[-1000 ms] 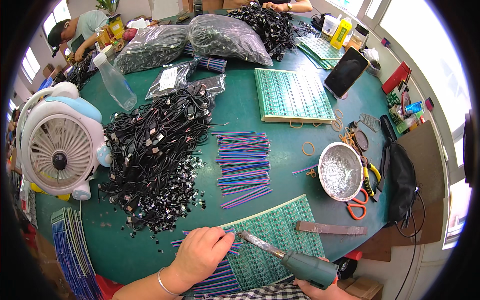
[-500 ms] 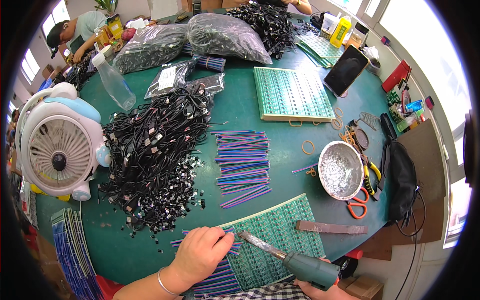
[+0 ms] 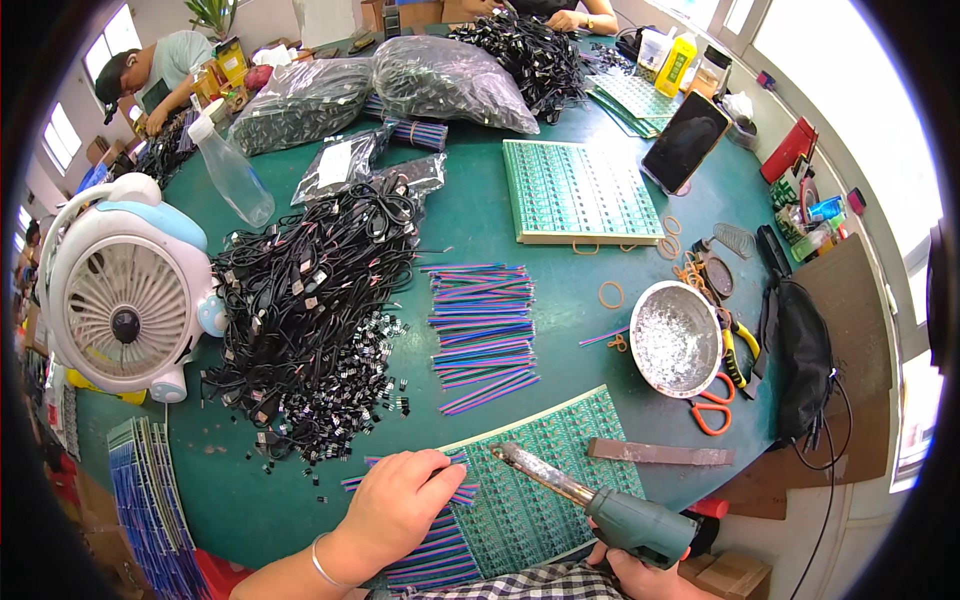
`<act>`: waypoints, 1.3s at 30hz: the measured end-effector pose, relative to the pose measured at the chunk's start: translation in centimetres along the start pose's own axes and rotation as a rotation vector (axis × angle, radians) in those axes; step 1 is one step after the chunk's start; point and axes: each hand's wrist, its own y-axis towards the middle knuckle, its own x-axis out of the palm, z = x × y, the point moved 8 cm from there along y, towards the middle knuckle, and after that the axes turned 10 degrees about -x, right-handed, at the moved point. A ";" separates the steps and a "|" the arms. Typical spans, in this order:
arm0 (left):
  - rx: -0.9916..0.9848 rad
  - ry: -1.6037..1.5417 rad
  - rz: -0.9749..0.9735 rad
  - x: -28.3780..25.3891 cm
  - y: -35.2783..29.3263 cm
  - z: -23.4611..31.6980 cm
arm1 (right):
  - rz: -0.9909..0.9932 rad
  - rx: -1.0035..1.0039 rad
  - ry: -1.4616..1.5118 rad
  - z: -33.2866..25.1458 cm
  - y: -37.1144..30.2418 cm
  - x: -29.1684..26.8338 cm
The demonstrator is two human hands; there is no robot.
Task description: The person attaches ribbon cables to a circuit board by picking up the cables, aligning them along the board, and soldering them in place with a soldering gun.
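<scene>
My left hand [image 3: 402,502] rests at the upper left part of a green circuit board panel [image 3: 560,470], its thumb and fingers closed on a small bunch of short coloured wires [image 3: 462,492]. More coloured wires [image 3: 435,560] lie side by side along the panel's left side, below that hand. In my right hand [image 3: 640,575] is a green-bodied soldering iron [image 3: 645,525], gripped at the lower edge of the picture. Its long metal barrel points up and left, and the tip is above the panel, apart from my left fingers. What my left fingertips pinch is partly hidden.
A metal bowl [image 3: 676,340] of silvery bits stands right, beside orange scissors [image 3: 712,405]. A brown bar [image 3: 660,453] overlaps the panel's right edge. Farther off are wire strips [image 3: 483,335], black cables [image 3: 310,290], a fan [image 3: 125,300] and stacked boards [image 3: 585,190]. Other people work beyond.
The soldering iron has shifted to the right, and its tip has moved up and away from my left fingers. My left hand has hardly moved and still holds the wires.
</scene>
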 end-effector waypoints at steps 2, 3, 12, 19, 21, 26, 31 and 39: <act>0.042 -0.043 0.067 -1.7 0.0 1.0 | -0.014 0.095 0.046 0.8 -0.2 0.2; 0.075 -0.066 0.109 -3.0 -0.4 1.7 | 0.006 0.040 0.047 0.3 -0.2 -0.1; -0.985 -1.356 -0.752 4.7 -5.2 -0.1 | 0.049 -0.085 0.039 -1.8 0.1 -0.5; -0.981 -1.349 -0.657 5.2 -5.0 -1.3 | 0.057 -0.040 0.065 -1.7 0.1 -0.6; -0.962 -1.383 -0.656 5.0 -4.8 -1.3 | 0.055 -0.026 0.068 -1.6 0.1 -0.5; -1.000 -1.397 -0.627 5.1 -4.8 -1.8 | 0.082 -0.049 0.068 -1.8 0.1 -0.4; -1.039 -1.379 -0.603 5.8 -5.0 -2.2 | 0.061 -0.036 0.070 -2.1 0.2 -0.1; -1.059 -1.201 -0.645 4.7 -4.8 -2.5 | 0.047 -0.034 0.060 -2.1 0.3 -0.1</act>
